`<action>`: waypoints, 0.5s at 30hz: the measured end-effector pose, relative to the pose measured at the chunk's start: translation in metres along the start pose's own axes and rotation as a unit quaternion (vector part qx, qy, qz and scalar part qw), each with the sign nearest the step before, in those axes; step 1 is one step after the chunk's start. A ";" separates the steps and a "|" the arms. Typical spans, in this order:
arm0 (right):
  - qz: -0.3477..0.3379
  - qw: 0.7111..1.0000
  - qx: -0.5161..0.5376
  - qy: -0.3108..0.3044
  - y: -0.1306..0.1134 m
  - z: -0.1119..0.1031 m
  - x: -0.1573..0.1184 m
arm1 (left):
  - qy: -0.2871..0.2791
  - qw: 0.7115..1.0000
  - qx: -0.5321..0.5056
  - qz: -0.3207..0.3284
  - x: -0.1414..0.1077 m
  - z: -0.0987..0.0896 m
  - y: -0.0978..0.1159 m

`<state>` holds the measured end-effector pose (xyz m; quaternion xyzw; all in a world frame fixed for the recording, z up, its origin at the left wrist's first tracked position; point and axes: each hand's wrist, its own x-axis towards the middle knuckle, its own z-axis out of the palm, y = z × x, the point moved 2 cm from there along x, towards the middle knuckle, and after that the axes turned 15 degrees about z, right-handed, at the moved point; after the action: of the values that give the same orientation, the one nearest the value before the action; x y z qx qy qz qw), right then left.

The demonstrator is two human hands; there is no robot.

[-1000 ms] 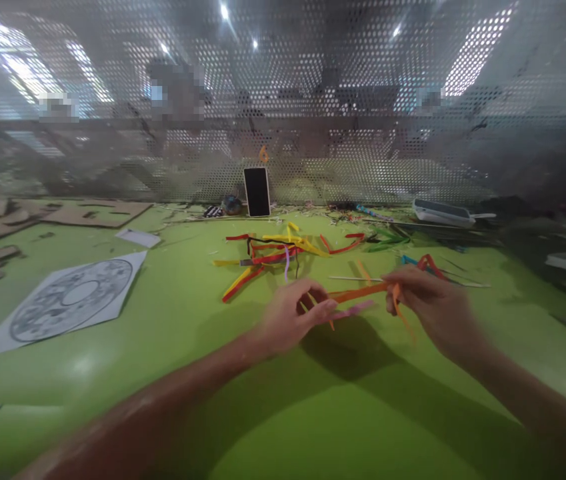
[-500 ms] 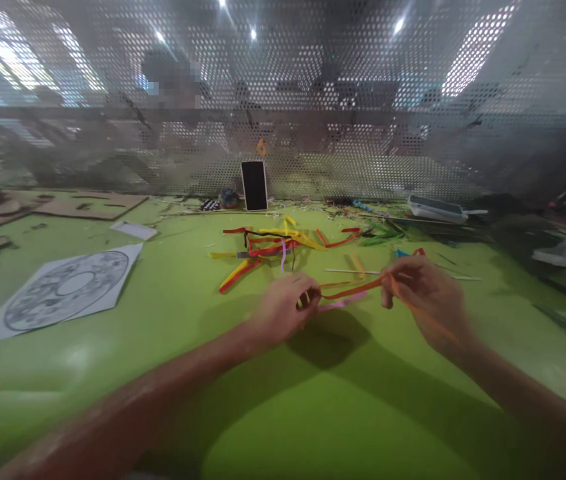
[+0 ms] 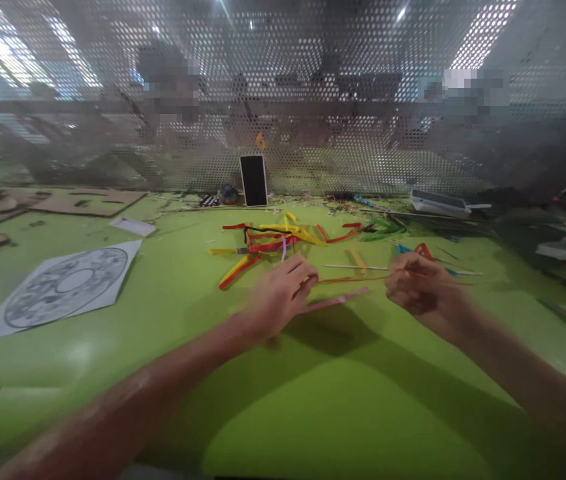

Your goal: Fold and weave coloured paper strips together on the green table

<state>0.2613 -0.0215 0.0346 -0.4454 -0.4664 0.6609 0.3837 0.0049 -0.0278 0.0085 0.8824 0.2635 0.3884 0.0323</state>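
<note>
Between my two hands runs a thin orange strip [image 3: 353, 279], stretched nearly straight and seen almost edge-on. My left hand [image 3: 283, 290] pinches its left end, and my right hand [image 3: 420, 287] is closed on the other end; both hands are a little blurred. Below the strip, a pale pink strip [image 3: 337, 300] lies slanted beside my left hand, its near end partly hidden. Beyond my left hand is a loose pile of red, yellow and black strips [image 3: 273, 243]. A thin white stick [image 3: 347, 267] and a short orange piece [image 3: 359, 259] lie just past the held strip.
A phone [image 3: 254, 181] stands upright against the perforated metal screen [image 3: 303, 140]. At left lie a printed ring drawing [image 3: 67, 287] and cut cardboard [image 3: 83, 203]. A white tray-like item [image 3: 440, 203], green scraps [image 3: 385, 228] and red and blue pieces [image 3: 421, 251] are at right.
My right hand has turned and shifted slightly downward. The orange strip has gone from a broad, sagging band to a thin, straighter line. My left hand has moved slightly left and up.
</note>
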 end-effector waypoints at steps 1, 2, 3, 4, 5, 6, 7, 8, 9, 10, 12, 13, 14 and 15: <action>0.004 1.000 0.002 -0.008 0.000 0.000 0.000 | 0.006 1.000 0.009 0.005 0.000 -0.001 -0.001; 0.009 1.000 0.004 -0.017 0.001 0.000 -0.001 | 0.010 1.000 0.017 0.010 0.000 -0.001 -0.002; 0.014 0.999 0.005 -0.029 0.002 0.000 -0.001 | 0.012 1.000 0.024 0.013 0.000 -0.002 -0.002; 0.016 0.999 0.006 -0.043 0.002 0.001 -0.001 | 0.012 0.999 0.030 0.014 0.000 -0.003 -0.002; 0.015 0.998 0.005 -0.059 0.003 0.001 -0.002 | 0.013 0.999 0.037 0.017 0.001 -0.004 -0.001; 0.014 0.997 0.003 -0.075 0.003 0.002 -0.002 | 0.014 0.999 0.043 0.018 0.001 -0.005 -0.001; 0.011 0.996 0.000 -0.090 0.003 0.002 -0.003 | 0.013 0.998 0.050 0.019 0.001 -0.006 0.001; 0.008 0.995 -0.005 -0.104 0.004 0.002 -0.003 | 0.012 0.998 0.056 0.020 0.002 -0.006 0.002; 0.009 0.993 -0.012 -0.115 0.004 0.002 -0.003 | 0.012 0.998 0.061 0.020 0.002 -0.007 0.003; 0.014 0.992 -0.019 -0.124 0.006 0.002 -0.004 | 0.012 0.998 0.064 0.019 0.003 -0.007 0.003; 0.028 0.987 -0.041 -0.151 0.010 -0.001 -0.003 | 0.011 0.997 0.069 0.017 0.003 -0.008 0.004; 0.037 0.983 -0.058 -0.170 0.013 -0.002 -0.003 | 0.010 0.997 0.071 0.017 0.003 -0.008 0.004; 0.046 0.977 -0.078 -0.194 0.016 -0.003 -0.002 | 0.007 0.997 0.073 0.018 0.003 -0.008 0.004; 0.056 0.968 -0.100 -0.222 0.018 -0.004 -0.002 | 0.003 0.997 0.074 0.020 0.003 -0.008 0.005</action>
<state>0.2643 -0.0268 0.0165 -0.3488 -0.5778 0.7139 0.1866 0.0033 -0.0313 0.0174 0.8865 0.2736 0.3709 -0.0417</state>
